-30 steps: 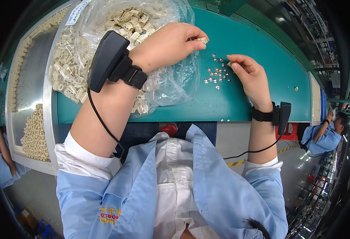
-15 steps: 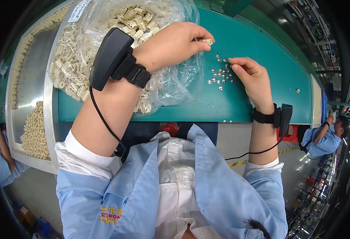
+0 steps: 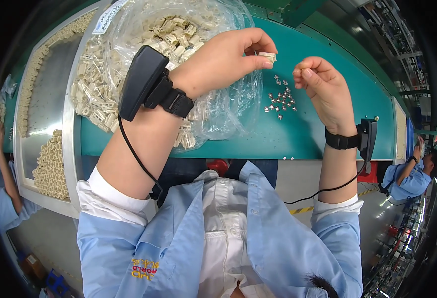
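Observation:
Between the thumb and fingers of my left hand (image 3: 236, 54) is a small cream plastic housing (image 3: 268, 57), held over the green table (image 3: 342, 94). My right hand (image 3: 325, 87) is pinched closed just right of it, apart from the housing; a tiny shiny metal piece (image 3: 297, 78) shows at its fingertips. Several loose metal pieces (image 3: 281, 99) lie scattered on the table below and between my hands. Under my left forearm, a clear plastic bag (image 3: 228, 114) spreads open, full of cream housings (image 3: 96, 87).
On the left stands a metal-framed tray (image 3: 71, 124) with cream housings (image 3: 50, 166) stacked in a corner and along its edge. A green metal rail (image 3: 303, 11) runs behind the table. Other people work at far left (image 3: 4, 174) and far right (image 3: 409, 171).
My right hand has lifted away from the scattered metal pieces, up and to the right, with its fingers pinched. My left hand still holds the housing, now turned slightly.

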A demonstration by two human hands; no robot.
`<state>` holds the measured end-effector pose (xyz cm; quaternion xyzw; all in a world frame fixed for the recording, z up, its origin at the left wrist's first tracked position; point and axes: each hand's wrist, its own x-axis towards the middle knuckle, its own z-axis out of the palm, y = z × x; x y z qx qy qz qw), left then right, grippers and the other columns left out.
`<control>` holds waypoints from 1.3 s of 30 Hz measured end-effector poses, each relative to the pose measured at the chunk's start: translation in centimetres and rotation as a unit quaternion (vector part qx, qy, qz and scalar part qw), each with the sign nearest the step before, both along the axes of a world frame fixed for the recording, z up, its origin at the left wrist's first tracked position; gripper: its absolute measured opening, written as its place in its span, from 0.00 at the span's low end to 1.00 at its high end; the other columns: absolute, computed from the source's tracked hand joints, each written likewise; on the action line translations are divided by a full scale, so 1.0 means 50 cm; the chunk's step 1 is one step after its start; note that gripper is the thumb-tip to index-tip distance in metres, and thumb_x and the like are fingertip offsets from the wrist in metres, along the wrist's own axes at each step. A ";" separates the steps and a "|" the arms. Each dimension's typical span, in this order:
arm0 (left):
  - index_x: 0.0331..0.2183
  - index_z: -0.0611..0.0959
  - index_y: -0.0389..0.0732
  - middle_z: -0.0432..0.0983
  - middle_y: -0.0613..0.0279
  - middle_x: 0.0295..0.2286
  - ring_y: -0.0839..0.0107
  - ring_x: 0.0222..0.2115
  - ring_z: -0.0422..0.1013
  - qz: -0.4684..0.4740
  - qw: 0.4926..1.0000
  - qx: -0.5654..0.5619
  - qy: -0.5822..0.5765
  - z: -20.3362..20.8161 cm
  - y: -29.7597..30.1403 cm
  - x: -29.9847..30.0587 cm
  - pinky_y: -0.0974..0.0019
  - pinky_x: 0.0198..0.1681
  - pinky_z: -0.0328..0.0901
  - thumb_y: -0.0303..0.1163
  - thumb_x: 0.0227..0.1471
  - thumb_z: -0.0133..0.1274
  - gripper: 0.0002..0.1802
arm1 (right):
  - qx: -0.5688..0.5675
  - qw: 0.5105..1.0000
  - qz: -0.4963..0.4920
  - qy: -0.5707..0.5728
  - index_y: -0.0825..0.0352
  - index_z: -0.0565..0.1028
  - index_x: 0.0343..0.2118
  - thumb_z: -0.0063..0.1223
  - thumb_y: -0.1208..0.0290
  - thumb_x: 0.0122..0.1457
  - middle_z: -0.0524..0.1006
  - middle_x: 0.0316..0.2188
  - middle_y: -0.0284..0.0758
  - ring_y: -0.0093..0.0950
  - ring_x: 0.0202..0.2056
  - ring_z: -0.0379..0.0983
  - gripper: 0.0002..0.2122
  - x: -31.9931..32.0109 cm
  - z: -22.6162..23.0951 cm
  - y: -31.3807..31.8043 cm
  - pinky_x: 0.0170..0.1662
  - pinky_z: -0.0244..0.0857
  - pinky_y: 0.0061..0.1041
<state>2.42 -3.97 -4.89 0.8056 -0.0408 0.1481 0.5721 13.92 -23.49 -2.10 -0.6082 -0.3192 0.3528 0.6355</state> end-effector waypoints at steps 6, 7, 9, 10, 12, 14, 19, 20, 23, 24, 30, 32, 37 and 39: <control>0.38 0.75 0.37 0.73 0.69 0.31 0.82 0.33 0.67 -0.012 0.996 -0.088 -0.004 0.010 0.001 -0.002 0.77 0.38 0.62 0.29 0.50 0.52 0.12 | -0.014 0.995 -0.002 -0.094 0.70 0.70 0.37 0.48 0.75 0.56 0.73 0.32 0.32 0.20 0.34 0.68 0.07 -0.014 0.011 0.055 0.40 0.62 0.18; 0.38 0.75 0.37 0.73 0.69 0.31 0.82 0.33 0.67 -0.006 0.995 -0.097 -0.002 0.013 -0.001 -0.003 0.77 0.38 0.62 0.28 0.50 0.51 0.11 | 0.009 0.996 0.000 -0.091 0.70 0.70 0.38 0.49 0.75 0.56 0.73 0.32 0.32 0.20 0.34 0.68 0.08 -0.017 0.008 0.061 0.40 0.63 0.18; 0.38 0.75 0.36 0.73 0.69 0.31 0.82 0.34 0.67 0.004 0.993 -0.116 0.002 0.018 -0.006 -0.004 0.78 0.39 0.62 0.28 0.50 0.51 0.11 | 0.035 0.996 -0.001 -0.087 0.70 0.70 0.38 0.49 0.75 0.56 0.73 0.32 0.32 0.20 0.34 0.68 0.08 -0.019 0.006 0.066 0.40 0.63 0.18; 0.38 0.75 0.36 0.73 0.69 0.31 0.82 0.34 0.67 0.001 0.994 -0.112 0.003 0.020 -0.008 -0.003 0.78 0.39 0.62 0.28 0.50 0.51 0.11 | 0.038 0.996 -0.007 -0.086 0.70 0.70 0.38 0.50 0.75 0.55 0.73 0.32 0.32 0.18 0.34 0.68 0.08 -0.020 0.005 0.066 0.38 0.63 0.16; 0.38 0.75 0.36 0.73 0.68 0.32 0.82 0.34 0.67 -0.017 0.992 -0.127 0.013 0.024 -0.011 -0.008 0.77 0.39 0.62 0.26 0.50 0.50 0.11 | 0.041 0.996 -0.020 -0.078 0.71 0.70 0.36 0.52 0.76 0.54 0.73 0.31 0.30 0.16 0.33 0.69 0.08 -0.027 0.002 0.063 0.36 0.63 0.13; 0.38 0.75 0.35 0.73 0.67 0.32 0.82 0.34 0.67 -0.030 0.990 -0.135 0.023 0.026 -0.011 -0.012 0.77 0.39 0.62 0.26 0.50 0.50 0.11 | 0.045 0.995 -0.017 -0.083 0.71 0.70 0.36 0.52 0.76 0.54 0.73 0.31 0.30 0.15 0.33 0.69 0.08 -0.028 0.000 0.061 0.36 0.63 0.13; 0.37 0.76 0.35 0.73 0.67 0.31 0.82 0.32 0.67 -0.042 0.993 -0.098 0.052 0.035 -0.011 -0.016 0.77 0.37 0.62 0.26 0.49 0.51 0.10 | 0.062 0.993 0.011 -0.102 0.71 0.70 0.36 0.52 0.77 0.53 0.72 0.31 0.29 0.15 0.33 0.68 0.08 -0.029 -0.003 0.049 0.36 0.63 0.12; 0.35 0.77 0.35 0.73 0.68 0.29 0.82 0.30 0.67 -0.048 0.992 -0.106 0.045 0.035 -0.013 -0.015 0.78 0.35 0.62 0.28 0.49 0.51 0.10 | 0.066 0.992 0.021 -0.105 0.70 0.70 0.36 0.52 0.78 0.53 0.72 0.31 0.29 0.15 0.33 0.68 0.08 -0.030 -0.003 0.047 0.36 0.63 0.12; 0.34 0.78 0.35 0.73 0.68 0.27 0.83 0.28 0.66 -0.060 0.990 -0.125 0.039 0.033 -0.013 -0.019 0.78 0.33 0.62 0.29 0.49 0.52 0.09 | 0.051 0.992 0.031 -0.114 0.70 0.68 0.37 0.52 0.77 0.53 0.71 0.32 0.30 0.16 0.34 0.67 0.09 -0.036 0.001 0.048 0.37 0.62 0.13; 0.34 0.78 0.35 0.73 0.68 0.27 0.83 0.28 0.66 -0.065 0.988 -0.136 0.038 0.033 -0.013 -0.020 0.78 0.33 0.62 0.29 0.49 0.52 0.09 | 0.043 0.991 0.036 -0.120 0.70 0.67 0.37 0.52 0.77 0.53 0.70 0.32 0.30 0.16 0.34 0.67 0.09 -0.038 0.000 0.049 0.37 0.62 0.13; 0.34 0.78 0.35 0.74 0.68 0.27 0.83 0.29 0.67 -0.080 0.987 -0.131 0.049 0.033 -0.011 -0.023 0.78 0.34 0.62 0.28 0.49 0.52 0.09 | 0.063 0.990 0.049 -0.112 0.69 0.66 0.38 0.52 0.76 0.54 0.70 0.31 0.29 0.15 0.34 0.66 0.10 -0.045 -0.012 0.050 0.38 0.62 0.13; 0.35 0.77 0.35 0.74 0.68 0.28 0.82 0.30 0.67 -0.072 0.988 -0.135 0.034 0.034 -0.014 -0.024 0.78 0.34 0.62 0.27 0.49 0.52 0.09 | 0.077 0.991 0.047 -0.097 0.69 0.66 0.38 0.51 0.75 0.55 0.69 0.31 0.29 0.15 0.34 0.66 0.10 -0.049 -0.016 0.051 0.38 0.61 0.13; 0.34 0.76 0.35 0.74 0.66 0.29 0.82 0.30 0.68 -0.074 0.982 -0.171 0.009 0.030 -0.019 -0.026 0.77 0.35 0.63 0.26 0.49 0.52 0.08 | 0.064 0.996 0.066 0.007 0.68 0.66 0.39 0.50 0.72 0.56 0.69 0.32 0.28 0.14 0.33 0.65 0.10 -0.048 -0.011 0.052 0.37 0.60 0.13; 0.34 0.76 0.35 0.74 0.66 0.29 0.82 0.30 0.68 -0.073 0.985 -0.157 0.013 0.029 -0.016 -0.027 0.77 0.35 0.63 0.25 0.49 0.52 0.08 | 0.051 0.996 0.072 -0.019 0.68 0.66 0.39 0.50 0.71 0.56 0.69 0.31 0.27 0.14 0.32 0.65 0.11 -0.048 -0.019 0.055 0.36 0.60 0.12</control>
